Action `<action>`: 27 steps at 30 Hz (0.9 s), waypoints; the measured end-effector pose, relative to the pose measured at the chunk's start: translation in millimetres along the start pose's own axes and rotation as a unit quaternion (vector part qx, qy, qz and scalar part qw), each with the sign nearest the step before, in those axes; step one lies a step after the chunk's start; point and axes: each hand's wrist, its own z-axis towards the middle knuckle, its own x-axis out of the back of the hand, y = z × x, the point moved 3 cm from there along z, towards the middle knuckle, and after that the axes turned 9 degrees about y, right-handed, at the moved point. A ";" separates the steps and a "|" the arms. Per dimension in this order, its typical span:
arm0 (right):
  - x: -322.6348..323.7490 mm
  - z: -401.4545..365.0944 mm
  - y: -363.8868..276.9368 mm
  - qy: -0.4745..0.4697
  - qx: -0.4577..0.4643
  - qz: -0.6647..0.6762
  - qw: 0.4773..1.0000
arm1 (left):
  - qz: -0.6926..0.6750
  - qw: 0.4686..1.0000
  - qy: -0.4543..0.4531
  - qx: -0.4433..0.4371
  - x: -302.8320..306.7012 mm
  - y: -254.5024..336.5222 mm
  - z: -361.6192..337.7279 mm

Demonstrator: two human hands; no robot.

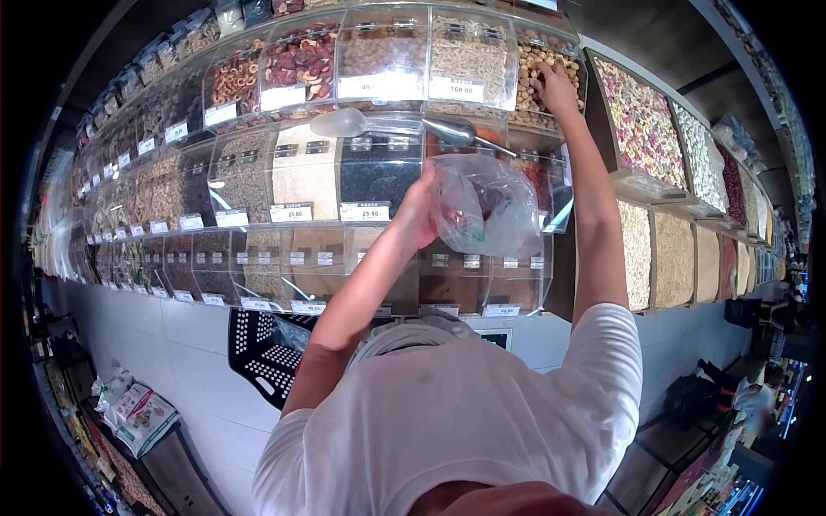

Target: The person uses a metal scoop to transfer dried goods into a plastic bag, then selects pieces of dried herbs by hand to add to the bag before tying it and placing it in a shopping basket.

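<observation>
My left hand [422, 206] grips the edge of a clear plastic bag [508, 232], whose mouth gapes upward in front of the middle row of bins. Some dark reddish stuff shows through the bag. At the upper right, my right hand [557, 86] reaches into a bin of round tan pieces [529, 50], which look like nuts or dried fruit. Its fingers are bent down among the pieces, and I cannot tell what they hold. A clear plastic scoop [340, 123] and a metal scoop [452, 132] lie on the ledge between the rows, left of the bag.
Clear bins hold dried red slices [301, 60], black grains [376, 172] and pale seeds [304, 163], with price tags along their fronts. Bins of flower petals [637, 120] stand at right. Below is a black perforated basket [258, 370]; a white printed sack [142, 417] stands lower left.
</observation>
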 end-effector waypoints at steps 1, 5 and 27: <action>1.2 -0.2 0.7 0.004 -0.004 0.007 1.000 | 0.003 1.000 0.003 0.000 -1.5 1.0 -1.3; 3.6 1.5 1.5 0.016 -0.004 0.020 1.000 | 0.010 1.000 -0.002 -0.001 -4.1 2.8 -3.2; 123.6 -160.6 -160.7 -0.354 0.053 0.401 0.843 | 0.053 0.998 0.026 0.007 -4.7 10.4 -2.9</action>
